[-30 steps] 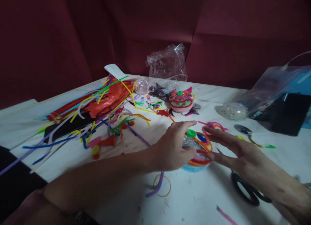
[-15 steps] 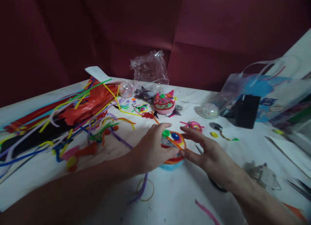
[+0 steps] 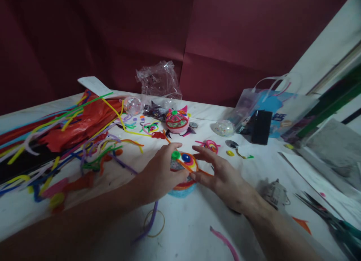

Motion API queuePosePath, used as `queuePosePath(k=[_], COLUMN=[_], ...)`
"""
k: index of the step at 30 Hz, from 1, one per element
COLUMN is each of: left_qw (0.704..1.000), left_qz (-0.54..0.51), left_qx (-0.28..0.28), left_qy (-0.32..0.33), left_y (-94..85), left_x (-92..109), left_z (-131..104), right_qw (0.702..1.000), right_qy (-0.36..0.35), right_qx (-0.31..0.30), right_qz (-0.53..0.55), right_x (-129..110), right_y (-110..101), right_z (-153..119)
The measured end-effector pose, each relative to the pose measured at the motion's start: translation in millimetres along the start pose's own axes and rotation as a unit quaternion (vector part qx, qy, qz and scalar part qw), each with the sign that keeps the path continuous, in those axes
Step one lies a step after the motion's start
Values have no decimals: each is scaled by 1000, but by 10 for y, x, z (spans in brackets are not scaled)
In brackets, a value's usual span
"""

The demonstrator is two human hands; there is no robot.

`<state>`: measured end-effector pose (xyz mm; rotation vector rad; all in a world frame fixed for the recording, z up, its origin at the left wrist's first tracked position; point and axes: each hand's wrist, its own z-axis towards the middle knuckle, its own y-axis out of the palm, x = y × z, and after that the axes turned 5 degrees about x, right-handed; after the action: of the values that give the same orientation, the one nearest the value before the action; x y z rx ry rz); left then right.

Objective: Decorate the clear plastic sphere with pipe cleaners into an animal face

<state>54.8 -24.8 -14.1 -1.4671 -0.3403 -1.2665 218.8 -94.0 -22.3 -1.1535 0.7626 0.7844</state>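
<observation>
Between my hands sits a round craft ball [image 3: 182,193], its base light blue, with a green nose, a blue eye and an orange-edged mouth. My left hand [image 3: 160,174] is wrapped round its left side, the thumb across the front. An orange pipe cleaner [image 3: 184,166] slants over the face. My right hand [image 3: 222,174] has its thumb tip on this strand, close to the left thumb, and its index finger bent at the ball's upper right. The left side of the ball is hidden by my left hand.
A pink eared craft ball [image 3: 177,122] stands behind. Tangled pipe cleaners [image 3: 98,155] and a red plastic wrapper [image 3: 84,122] spread leftward. At right are a clear ball half [image 3: 224,128], a black phone-like slab [image 3: 261,127], a plastic bag [image 3: 282,103], a claw clip [image 3: 276,193] and scissors [image 3: 329,216].
The view has turned to the right, so everything sits farther left in it and more of the scissors shows. My hands keep nearly the same hold on the ball and orange pipe cleaner.
</observation>
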Motion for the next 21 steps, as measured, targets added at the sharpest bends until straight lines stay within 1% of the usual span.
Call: queuePosePath(k=[5,12,18,21], left_qw=[1000,1000,999,999], left_qz=[-3,-8,-33,-33], left_qx=[3,3,-11,-12], left_qy=[-2,12,-8,-6], left_y=[12,9,-18,-17], left_x=[10,-16,26,29], left_z=[20,13,2,3], right_qw=[1000,1000,1000,1000], right_qy=[-2,-2,1,5], right_qx=[6,7,2,4], right_qz=[-16,-23,-2,4], right_x=[1,-29,-32,-20], right_y=[-4,9,6,-2], right_z=[11,10,37,49])
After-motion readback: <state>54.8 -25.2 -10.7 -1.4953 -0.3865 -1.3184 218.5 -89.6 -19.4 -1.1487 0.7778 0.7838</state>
